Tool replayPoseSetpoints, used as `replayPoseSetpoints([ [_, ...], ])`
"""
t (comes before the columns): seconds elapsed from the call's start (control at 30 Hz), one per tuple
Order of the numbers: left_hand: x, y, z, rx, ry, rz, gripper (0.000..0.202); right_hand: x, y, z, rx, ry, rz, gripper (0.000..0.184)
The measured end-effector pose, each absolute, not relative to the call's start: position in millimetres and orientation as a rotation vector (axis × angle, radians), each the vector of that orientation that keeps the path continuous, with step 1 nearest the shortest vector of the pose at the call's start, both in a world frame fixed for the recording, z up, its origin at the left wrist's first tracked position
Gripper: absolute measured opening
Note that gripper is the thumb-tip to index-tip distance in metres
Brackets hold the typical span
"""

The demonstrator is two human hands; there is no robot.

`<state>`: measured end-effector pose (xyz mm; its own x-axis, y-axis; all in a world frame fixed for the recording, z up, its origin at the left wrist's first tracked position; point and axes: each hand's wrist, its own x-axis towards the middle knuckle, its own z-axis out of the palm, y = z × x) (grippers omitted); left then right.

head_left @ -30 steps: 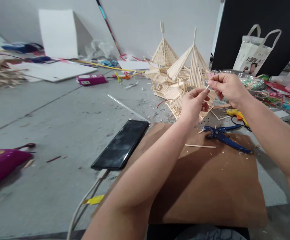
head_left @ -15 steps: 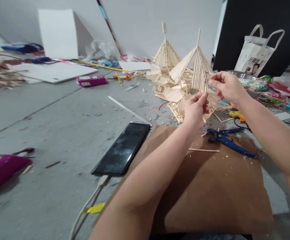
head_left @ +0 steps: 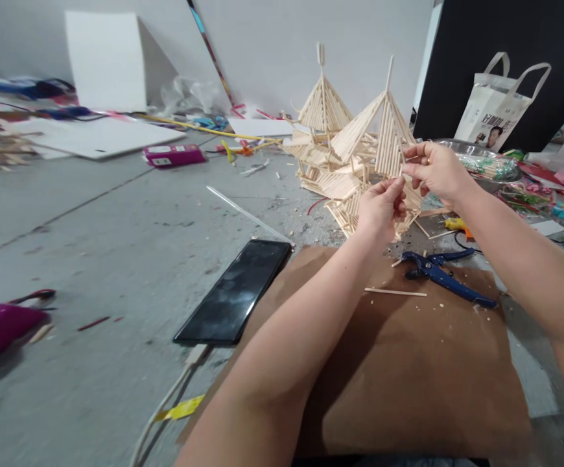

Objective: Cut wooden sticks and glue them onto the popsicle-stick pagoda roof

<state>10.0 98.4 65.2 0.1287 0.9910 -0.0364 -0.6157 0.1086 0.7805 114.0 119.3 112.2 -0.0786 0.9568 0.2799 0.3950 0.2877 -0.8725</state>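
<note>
In front of the stick model (head_left: 354,155), the fingers of both hands meet at one small point. The left hand (head_left: 379,207) has its fingers (head_left: 397,187) pinched together on a short thin wooden stick (head_left: 401,171), and the right hand (head_left: 435,170) closes its own fingers (head_left: 411,170) on the same stick from the other side, so the two hands touch or nearly touch there. The stick is so small that only a part of it shows between the fingertips; it is held in the air, just before the right roof of the model. The model is built from many pale sticks and has two pointed roofs, each with a spike on top. Below the hands lies a brown cardboard sheet (head_left: 408,376), and both forearms reach over it. On the cardboard, near the hands, lies a blue cutter (head_left: 445,274), and just beside it a loose long stick (head_left: 395,292) with small wood crumbs around. A yellow glue gun (head_left: 457,224) lies behind the cutter, partly hidden by the right forearm. To the left of the cardboard a black phone (head_left: 236,292) lies face up on the grey floor (head_left: 117,246), with a cable plugged in its near end. Farther right, a white tote bag (head_left: 498,107) leans against a dark panel.
</note>
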Motion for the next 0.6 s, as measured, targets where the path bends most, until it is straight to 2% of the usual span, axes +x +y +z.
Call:
replayPoseSetpoints([
  [0.33,11.0,101.8,67.0,0.715,0.687,1.327,0.023,113.2,123.9,111.8,-1.228,-1.577,0.856,0.027],
  [0.6,7.8,103.5,61.5,0.668,0.555,1.272,0.01,110.1,121.1,114.0,-1.282,-1.451,0.928,0.028],
])
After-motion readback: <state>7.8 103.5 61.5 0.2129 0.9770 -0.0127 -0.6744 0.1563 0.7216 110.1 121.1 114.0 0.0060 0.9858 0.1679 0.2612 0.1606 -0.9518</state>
